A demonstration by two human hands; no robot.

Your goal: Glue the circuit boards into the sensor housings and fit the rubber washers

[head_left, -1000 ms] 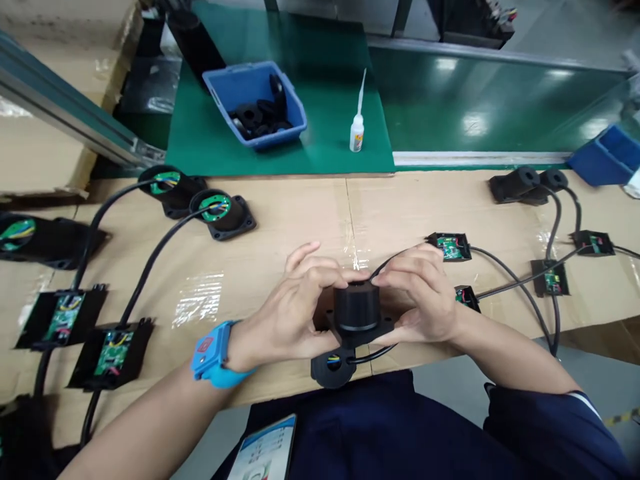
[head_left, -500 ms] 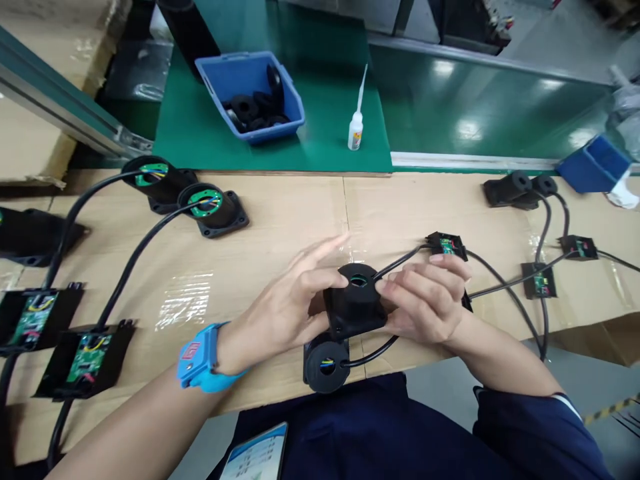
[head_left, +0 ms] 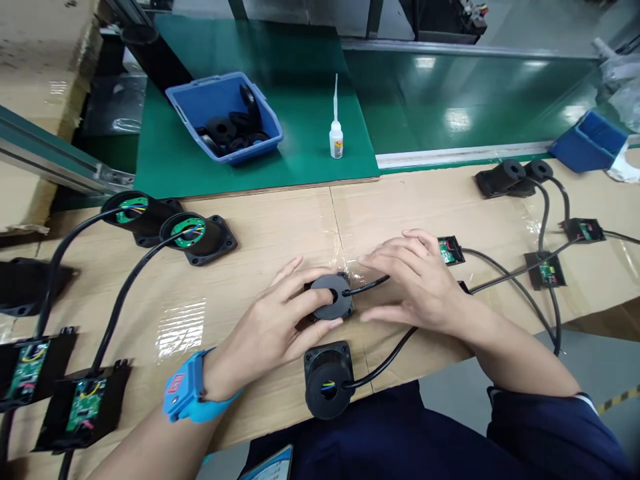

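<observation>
Closest in is the second housing (head_left: 320, 370), on the wearer's side of the main one, near it, coloured wires showing in its hole and a cable running off right. Well left of the main housing are two black boxes (head_left: 86, 408) with green circuit boards in them. The main housing (head_left: 343, 308) itself sits on the cardboard-covered bench (head_left: 270, 230), round end up, its cable (head_left: 367, 287) heading right.

The left grip (head_left: 273, 323) comes at it from the left and is clamped around it, index finger over the hole, blue band (head_left: 193, 393) on that wrist. The right grip (head_left: 415, 287) is just right of the main housing, thumb and fingers spread apart, nothing held that I can see.

Further right of the main housing are more board boxes (head_left: 547, 272), cabled up. Beyond it to the left lie two wired housings (head_left: 213, 237); beyond it to the far right, another pair (head_left: 507, 177). Straight past it, on a green board (head_left: 300, 73), there's a white bottle (head_left: 337, 141), and left of that line a blue bin (head_left: 250, 153) of black parts.
</observation>
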